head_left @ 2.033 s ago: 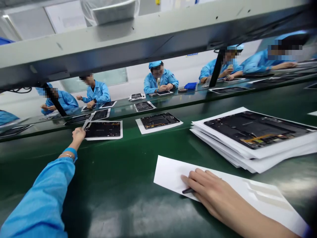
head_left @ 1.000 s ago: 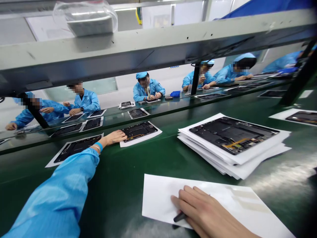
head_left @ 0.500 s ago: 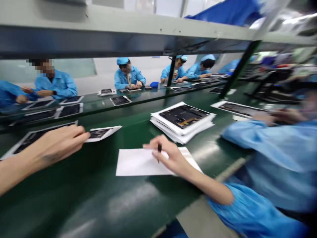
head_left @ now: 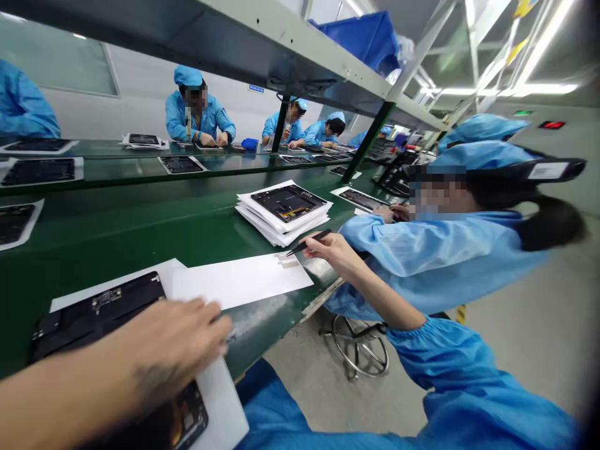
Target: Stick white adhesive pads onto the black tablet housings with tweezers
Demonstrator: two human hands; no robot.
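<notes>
Tablet (head_left: 94, 322), innards bared, lies near us on the green surface (head_left: 150, 228), on its own white paper (head_left: 220, 406). Our left hand (head_left: 180, 334) is over it, blurred; its fingers are loosely curled, and we cannot tell whether they touch or hold anything. Our right hand (head_left: 335, 250) has its fingers closed on black tweezers (head_left: 309, 242), tips at the pale strips (head_left: 287, 259) on the sheet (head_left: 234, 281) (contact too fine to judge).

Progress, as we read it: the tablet is laid out beside the sheet, but we see no strip free of the sheet. We can make out none on the tablet either, though our arm hides much of it. Lifting a strip looks not yet done. A stack (head_left: 284, 225) of papers with another tablet on top stands beyond the sheet; whether those pieces are finished, we cannot tell.
</notes>
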